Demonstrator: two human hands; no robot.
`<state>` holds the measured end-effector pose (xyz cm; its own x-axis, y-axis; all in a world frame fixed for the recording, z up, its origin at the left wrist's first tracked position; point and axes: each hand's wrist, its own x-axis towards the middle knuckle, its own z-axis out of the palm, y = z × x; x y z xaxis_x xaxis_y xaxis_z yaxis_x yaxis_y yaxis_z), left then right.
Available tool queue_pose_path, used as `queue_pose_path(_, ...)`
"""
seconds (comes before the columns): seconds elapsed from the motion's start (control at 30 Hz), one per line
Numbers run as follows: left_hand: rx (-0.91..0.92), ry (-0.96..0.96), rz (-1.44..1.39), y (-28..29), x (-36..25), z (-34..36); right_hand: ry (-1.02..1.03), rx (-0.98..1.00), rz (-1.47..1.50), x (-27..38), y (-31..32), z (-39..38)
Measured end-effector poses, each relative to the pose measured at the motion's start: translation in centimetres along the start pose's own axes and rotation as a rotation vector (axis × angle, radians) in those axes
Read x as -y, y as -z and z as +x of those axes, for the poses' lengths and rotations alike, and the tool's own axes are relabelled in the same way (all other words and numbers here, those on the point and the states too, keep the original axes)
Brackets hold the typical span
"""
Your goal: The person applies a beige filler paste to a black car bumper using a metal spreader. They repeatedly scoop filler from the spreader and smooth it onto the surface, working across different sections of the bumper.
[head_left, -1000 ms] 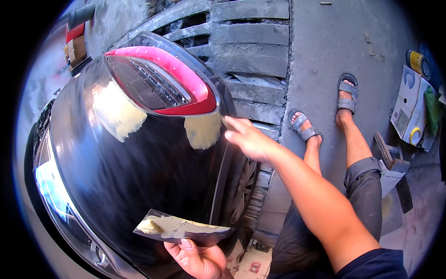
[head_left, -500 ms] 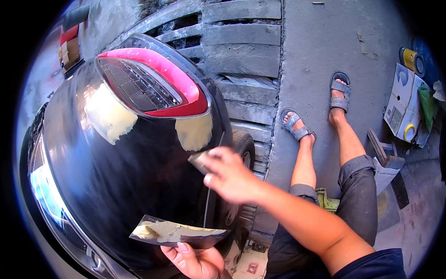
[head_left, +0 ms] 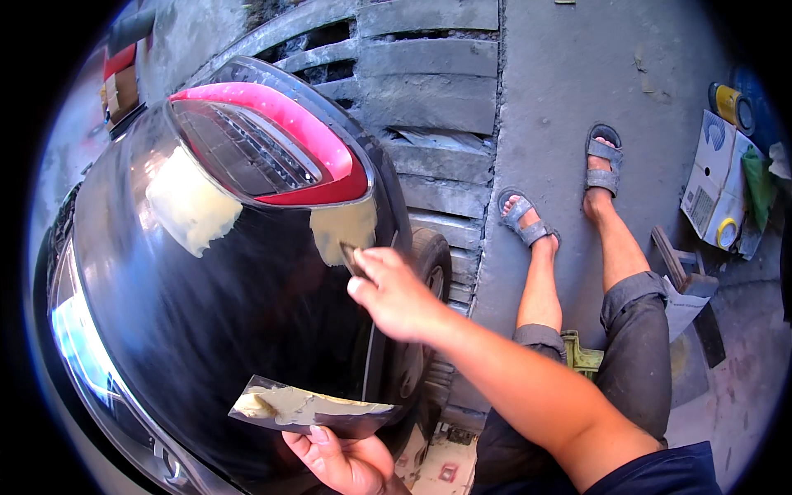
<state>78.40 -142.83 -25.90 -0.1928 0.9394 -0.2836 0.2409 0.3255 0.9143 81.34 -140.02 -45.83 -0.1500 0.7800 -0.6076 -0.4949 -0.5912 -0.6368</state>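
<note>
My right hand (head_left: 396, 293) grips a small putty spreader (head_left: 352, 258), whose blade meets the lower part of a cream filler patch (head_left: 337, 227) on the black car body (head_left: 247, 309). A larger filler patch (head_left: 194, 206) lies to its left, beyond the car's curve. Both sit close to the red and pink light surround (head_left: 330, 148). In the lower middle, my left hand (head_left: 346, 462) holds a thin, dark flat plate (head_left: 363, 422) from below. Cream filler (head_left: 309, 408) is smeared across its top, with a thicker lump at the left end. The fingertips under the plate are hidden.
A car wheel (head_left: 433, 264) stands right of the body. Slatted concrete covers (head_left: 433, 111) run beyond it. My sandalled feet (head_left: 606, 161) rest on the grey floor. At the right are a white carton (head_left: 709, 177), a yellow tin (head_left: 730, 107) and a small stool (head_left: 685, 268).
My right hand has moved slightly up and away, bringing the spreader from bare black panel onto the right-hand filler patch. The plate in my left hand has barely shifted.
</note>
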Motion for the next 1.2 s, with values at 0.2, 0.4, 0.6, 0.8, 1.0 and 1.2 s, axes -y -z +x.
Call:
queue_pose_path(0.2, 0.037, -0.004, -0.013, -1.6, -1.3, 0.6, 0.174, 0.176, 0.125, 0.6, 1.7, -4.7)
queue_pose_path(0.4, -0.017, 0.080, -0.017, -4.3, -2.2, 0.6, 0.576, 0.523, 0.528, 7.3, 9.6, -10.4)
queue_pose_path(0.6, 0.097, 0.134, -0.111, -6.6, -5.0, -0.1, 0.554, 0.311, -0.249, 4.3, 13.1, -14.9)
queue_pose_path(0.8, 0.194, 0.277, -0.255, -9.1, -10.4, -2.2, -0.178, 0.281, 0.851, 8.2, 18.3, -18.4)
queue_pose_path(1.0, 0.345, 0.454, -0.459, -11.4, -17.6, -4.3, -0.118, 0.360, 0.662, 19.1, 19.7, -25.1)
queue_pose_path(1.2, 0.502, 0.482, -0.562, -14.0, -25.4, -6.9, -0.011, 0.645, 0.564, 30.9, 16.8, -29.9)
